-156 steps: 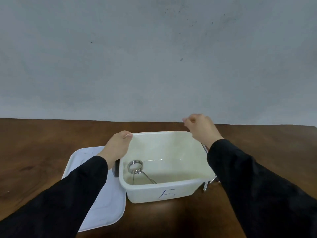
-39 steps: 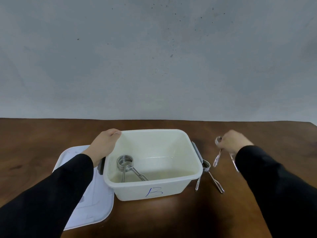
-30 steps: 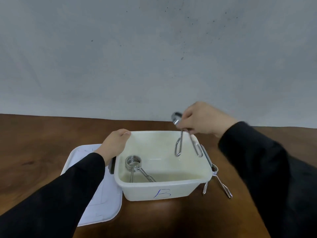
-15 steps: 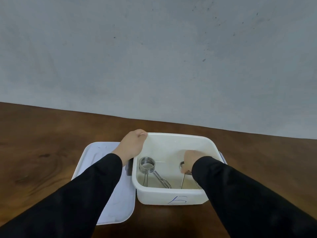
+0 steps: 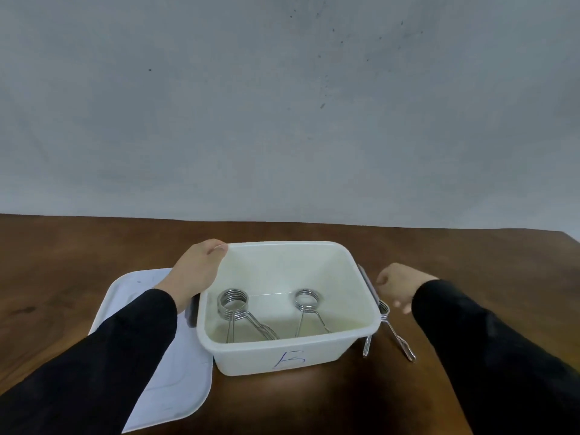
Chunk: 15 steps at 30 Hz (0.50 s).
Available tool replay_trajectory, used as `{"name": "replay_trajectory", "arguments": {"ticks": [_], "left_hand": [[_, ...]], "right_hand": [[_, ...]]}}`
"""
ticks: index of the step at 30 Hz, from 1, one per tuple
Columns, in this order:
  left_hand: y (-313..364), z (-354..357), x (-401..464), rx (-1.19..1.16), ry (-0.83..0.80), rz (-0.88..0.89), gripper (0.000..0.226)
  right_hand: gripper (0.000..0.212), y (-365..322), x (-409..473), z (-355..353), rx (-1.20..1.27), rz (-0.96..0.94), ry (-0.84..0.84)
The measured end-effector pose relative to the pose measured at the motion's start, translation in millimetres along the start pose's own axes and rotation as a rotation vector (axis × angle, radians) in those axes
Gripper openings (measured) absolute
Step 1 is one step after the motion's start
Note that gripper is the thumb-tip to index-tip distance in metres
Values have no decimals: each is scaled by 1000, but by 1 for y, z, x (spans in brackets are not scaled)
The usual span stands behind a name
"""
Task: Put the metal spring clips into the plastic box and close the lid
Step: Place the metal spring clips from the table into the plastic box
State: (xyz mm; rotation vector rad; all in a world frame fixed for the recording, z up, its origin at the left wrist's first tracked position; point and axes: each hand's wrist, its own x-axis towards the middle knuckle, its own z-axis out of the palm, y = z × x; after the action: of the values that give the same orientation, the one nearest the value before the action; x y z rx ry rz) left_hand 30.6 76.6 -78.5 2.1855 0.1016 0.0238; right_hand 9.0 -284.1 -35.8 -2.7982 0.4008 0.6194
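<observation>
A white plastic box (image 5: 314,353) with a blue letter on its front stands open on the brown table. Two metal spring clips lie inside it: one on the left (image 5: 234,304), one on the right (image 5: 307,300). A third spring clip (image 5: 396,335) lies on the table against the box's right side. My left hand (image 5: 196,271) grips the box's far left rim. My right hand (image 5: 396,285) hovers just right of the box, above the third clip, fingers loosely curled and holding nothing. The white lid (image 5: 157,356) lies flat left of the box, partly under my left sleeve.
The dark wooden table (image 5: 78,246) reaches back to a grey wall (image 5: 282,105). Its right far corner shows at the frame's edge. A grey latch (image 5: 367,284) sits on the box's right side.
My right hand has left the second clip inside the box and drawn out to the right, over the clip on the table. My left hand stays on the rim.
</observation>
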Motion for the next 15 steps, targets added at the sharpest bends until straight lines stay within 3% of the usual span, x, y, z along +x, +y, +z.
{"name": "replay_trajectory", "arguments": {"ticks": [7,12,15], "left_hand": [[0,2,1,9,6,-5,34],[1,2,0,-12,8,-9,32],[2,2,-2,-9,0,-10,33]], "right_hand": [[20,7,17,48,-27,76,-2],[17,25,27,49,-6,130,141],[31,39,25,10,47,110,292]]}}
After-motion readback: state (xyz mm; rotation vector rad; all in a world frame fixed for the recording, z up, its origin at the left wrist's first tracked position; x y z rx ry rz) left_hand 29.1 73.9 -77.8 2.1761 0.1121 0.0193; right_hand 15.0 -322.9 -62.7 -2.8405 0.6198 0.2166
